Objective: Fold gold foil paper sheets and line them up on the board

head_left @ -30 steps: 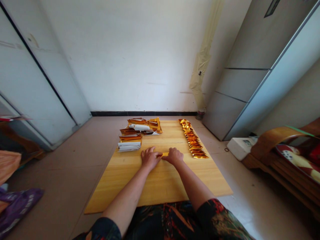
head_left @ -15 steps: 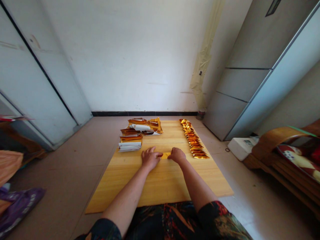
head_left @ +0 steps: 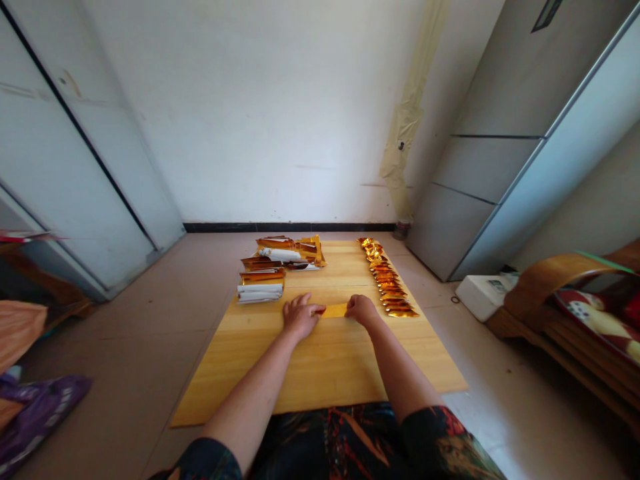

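Note:
A gold paper strip (head_left: 334,311) lies flat on the wooden board (head_left: 320,360). My left hand (head_left: 300,315) presses its left end, fingers spread flat on the wood. My right hand (head_left: 361,309) sits at the strip's right end with fingers curled down onto it. A row of folded gold foil pieces (head_left: 386,281) runs along the board's right edge, just beyond my right hand. Stacks of gold and white paper (head_left: 263,280) lie at the board's far left, beyond my left hand.
The board rests on a tiled floor. A grey refrigerator (head_left: 505,153) stands to the right, with a white box (head_left: 481,293) and a wooden chair with a cushion (head_left: 575,300) beside it. A purple bag (head_left: 35,413) lies at the left. White doors line the left wall.
My right hand has slid to the right along the gold strip, uncovering more of it. My left hand has stayed in place.

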The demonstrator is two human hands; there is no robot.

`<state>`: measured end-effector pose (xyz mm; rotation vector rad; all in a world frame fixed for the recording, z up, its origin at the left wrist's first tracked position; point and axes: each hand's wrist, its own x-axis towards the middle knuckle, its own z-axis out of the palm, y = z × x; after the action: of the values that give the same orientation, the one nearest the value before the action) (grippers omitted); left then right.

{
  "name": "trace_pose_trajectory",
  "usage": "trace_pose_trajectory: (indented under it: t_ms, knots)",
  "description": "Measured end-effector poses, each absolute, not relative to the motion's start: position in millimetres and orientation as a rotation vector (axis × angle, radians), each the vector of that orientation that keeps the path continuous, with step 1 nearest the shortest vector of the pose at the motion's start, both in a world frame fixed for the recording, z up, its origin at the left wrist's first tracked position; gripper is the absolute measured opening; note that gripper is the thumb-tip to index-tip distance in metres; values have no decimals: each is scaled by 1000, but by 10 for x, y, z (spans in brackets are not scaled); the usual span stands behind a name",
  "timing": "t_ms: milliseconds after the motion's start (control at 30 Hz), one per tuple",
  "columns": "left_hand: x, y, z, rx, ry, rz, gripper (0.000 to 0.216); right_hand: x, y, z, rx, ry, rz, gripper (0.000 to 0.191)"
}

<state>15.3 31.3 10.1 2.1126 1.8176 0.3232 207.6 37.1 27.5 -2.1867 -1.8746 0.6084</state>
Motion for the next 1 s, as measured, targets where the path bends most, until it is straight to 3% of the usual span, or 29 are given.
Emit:
trace_pose_trajectory:
  t_ms: [467, 700, 867, 1000]
  knots:
    - [107, 337, 84, 2145, 1750, 262, 38, 2191, 339, 213, -2116, -1766, 514, 16]
    - [92, 280, 24, 2224, 1733, 377, 47, 2211, 349, 220, -1965, -1790, 708, 50]
    - [76, 261, -43, 2251, 1716, 504, 50, 2186, 365, 239, -1893, -1802, 768, 44]
    - [80, 255, -87, 2278, 1709, 587, 45, 2190, 366, 196, -1851, -1714, 758, 28]
